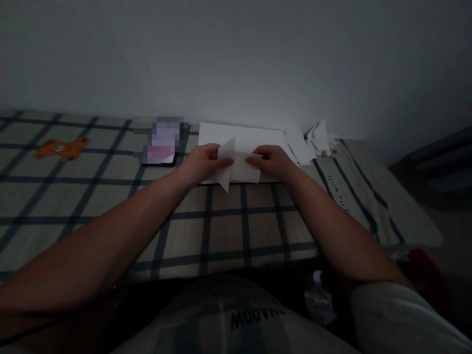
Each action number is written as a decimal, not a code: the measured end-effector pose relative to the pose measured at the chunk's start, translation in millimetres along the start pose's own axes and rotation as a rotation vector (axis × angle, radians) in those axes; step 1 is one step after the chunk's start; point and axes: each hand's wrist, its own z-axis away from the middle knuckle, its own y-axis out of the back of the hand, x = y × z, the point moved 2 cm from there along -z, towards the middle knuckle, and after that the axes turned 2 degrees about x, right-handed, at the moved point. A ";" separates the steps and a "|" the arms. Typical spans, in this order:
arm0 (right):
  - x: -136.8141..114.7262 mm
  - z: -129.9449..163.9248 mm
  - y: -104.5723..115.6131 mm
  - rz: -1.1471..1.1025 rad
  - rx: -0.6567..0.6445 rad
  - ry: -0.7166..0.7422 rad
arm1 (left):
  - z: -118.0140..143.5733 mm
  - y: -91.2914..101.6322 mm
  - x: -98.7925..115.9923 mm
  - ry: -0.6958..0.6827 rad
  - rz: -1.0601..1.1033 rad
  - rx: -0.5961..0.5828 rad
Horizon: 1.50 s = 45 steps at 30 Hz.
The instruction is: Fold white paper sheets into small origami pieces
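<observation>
Fingers of left hand and right hand pinching paper from opposite sides; flap standing at left, long edge running near-far.

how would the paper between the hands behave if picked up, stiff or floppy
Likely very light: the paper looks thin. It may bend easily, though the raised flap at the left hand suggests it holds a crease.

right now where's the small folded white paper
In the head view, the small folded white paper is near the centre, between the left hand and right hand, with a larger white paper sheet behind it.
</observation>
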 end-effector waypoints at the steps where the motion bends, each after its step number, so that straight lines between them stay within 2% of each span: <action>1: 0.8 -0.4 0.4 -0.001 0.017 0.004 | -0.6 1.0 -0.8 -0.006 -0.011 0.000; 11: 1.8 -0.6 -1.0 -0.047 0.044 0.087 | 1.2 1.7 -4.5 0.050 0.030 0.048; 17: 4.9 -2.1 3.8 -0.036 0.141 0.284 | -0.4 1.9 -5.9 0.095 0.136 0.065; 24: 0.4 4.9 0.8 0.183 0.000 0.433 | 0.8 2.3 -2.3 0.136 0.166 0.112; 33: 2.3 4.0 3.5 0.315 0.026 0.537 | -0.1 2.4 -2.1 0.135 0.185 0.065; 45: -7.7 9.3 7.2 0.340 0.036 0.616 | 1.3 0.2 1.2 0.141 0.160 0.053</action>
